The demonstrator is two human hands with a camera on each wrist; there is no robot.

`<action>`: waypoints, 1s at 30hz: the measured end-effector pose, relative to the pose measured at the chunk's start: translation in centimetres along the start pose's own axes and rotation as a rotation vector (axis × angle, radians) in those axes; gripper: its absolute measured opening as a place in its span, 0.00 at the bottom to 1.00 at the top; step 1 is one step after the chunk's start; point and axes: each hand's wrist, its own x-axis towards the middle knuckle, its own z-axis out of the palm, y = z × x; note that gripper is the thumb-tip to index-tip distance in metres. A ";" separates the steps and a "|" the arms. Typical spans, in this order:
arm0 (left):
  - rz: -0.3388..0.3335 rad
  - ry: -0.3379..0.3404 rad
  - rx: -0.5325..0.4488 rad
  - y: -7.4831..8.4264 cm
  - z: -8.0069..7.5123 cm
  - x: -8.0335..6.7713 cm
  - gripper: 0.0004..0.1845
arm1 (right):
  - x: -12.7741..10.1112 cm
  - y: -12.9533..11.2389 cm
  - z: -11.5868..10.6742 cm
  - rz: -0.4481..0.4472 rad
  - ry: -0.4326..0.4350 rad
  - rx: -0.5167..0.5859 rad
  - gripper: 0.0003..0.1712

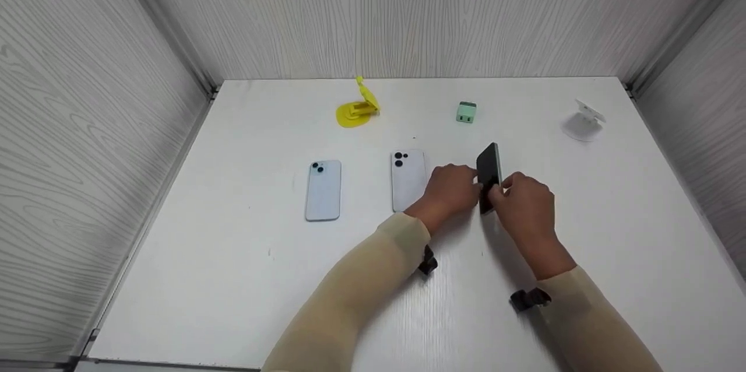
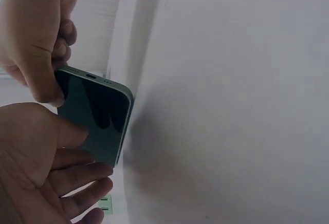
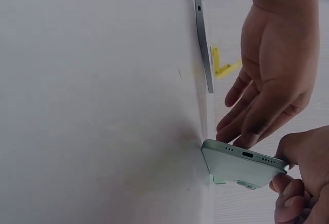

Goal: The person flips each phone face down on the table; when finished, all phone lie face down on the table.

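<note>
My right hand (image 1: 527, 203) pinches a green-backed smartphone (image 1: 488, 165) at its near end, thumb on the dark screen and curled fingers behind. The phone stands tilted up on a long edge, its screen facing left. From the left, my left hand (image 1: 451, 188) touches the screen side with loosely extended fingers (image 2: 90, 175). In the right wrist view the phone's pale green back (image 3: 239, 166) and charging port show. A white smartphone (image 1: 411, 174) lies face down beside my left hand, partly covered by it. Farther left lies a light blue smartphone (image 1: 323, 191), also face down.
Behind the phones, a yellow folding phone stand (image 1: 355, 112) and a small green charger plug (image 1: 466, 112) sit on the white table (image 1: 204, 279). A white stand (image 1: 584, 121) is at the back right. Wood-grain panels (image 1: 379, 16) enclose the back and sides.
</note>
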 end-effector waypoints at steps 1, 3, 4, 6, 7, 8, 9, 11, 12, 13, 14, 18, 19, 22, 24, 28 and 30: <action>-0.027 0.003 -0.037 0.3 -0.3 0.3 0.17 | -0.1 0.0 -0.1 -0.003 0.001 -0.002 0.17; -0.060 0.013 -0.102 0.8 -0.8 0.7 0.18 | -0.1 -0.2 -0.2 -0.007 0.002 -0.004 0.17; -0.071 0.020 -0.129 1.0 -1.0 1.0 0.18 | -0.2 -0.3 -0.3 -0.006 0.000 -0.008 0.17; -0.093 0.045 -0.190 1.5 -1.4 1.3 0.18 | -0.2 -0.4 -0.3 -0.003 -0.008 -0.012 0.18; -0.108 0.059 -0.220 1.7 -1.6 1.5 0.19 | -0.2 -0.4 -0.3 -0.002 -0.013 -0.012 0.18; -0.119 0.073 -0.242 1.9 -1.8 1.6 0.19 | -0.1 -0.5 -0.2 -0.004 -0.016 -0.013 0.18; -0.136 0.085 -0.260 2.1 -1.9 1.7 0.20 | -0.2 -0.5 -0.2 -0.006 -0.020 -0.016 0.18; -0.168 0.105 -0.291 2.4 -2.2 1.9 0.23 | -0.2 -0.4 0.0 -0.009 -0.021 -0.017 0.19; -0.180 0.111 -0.298 2.6 -2.2 2.1 0.24 | -0.2 -0.4 0.1 -0.009 -0.020 -0.015 0.19; -0.189 0.116 -0.303 2.8 -2.2 2.2 0.25 | -0.2 -0.3 0.2 -0.012 -0.016 -0.017 0.19; -0.196 0.122 -0.304 2.9 -2.3 2.2 0.26 | -0.2 -0.3 0.2 -0.016 -0.010 -0.019 0.19; -0.214 0.144 -0.295 3.2 -2.1 2.8 0.23 | -0.3 -0.2 0.3 -0.013 0.007 -0.006 0.18; -0.218 0.149 -0.290 3.2 -2.1 2.9 0.22 | -0.4 -0.2 0.3 -0.013 0.009 -0.002 0.18; -0.237 0.152 -0.271 3.0 -1.8 3.3 0.21 | -0.5 -0.2 0.3 -0.011 0.005 0.012 0.17; -0.255 0.153 -0.258 2.8 -1.7 3.4 0.22 | -0.6 -0.3 0.3 -0.012 0.004 0.018 0.16; -0.278 0.160 -0.249 2.5 -1.5 3.6 0.21 | -0.9 -0.2 0.4 -0.025 0.009 0.029 0.15; -0.277 0.173 -0.252 2.5 -1.4 3.6 0.20 | -0.9 -0.1 0.5 -0.031 0.015 0.031 0.14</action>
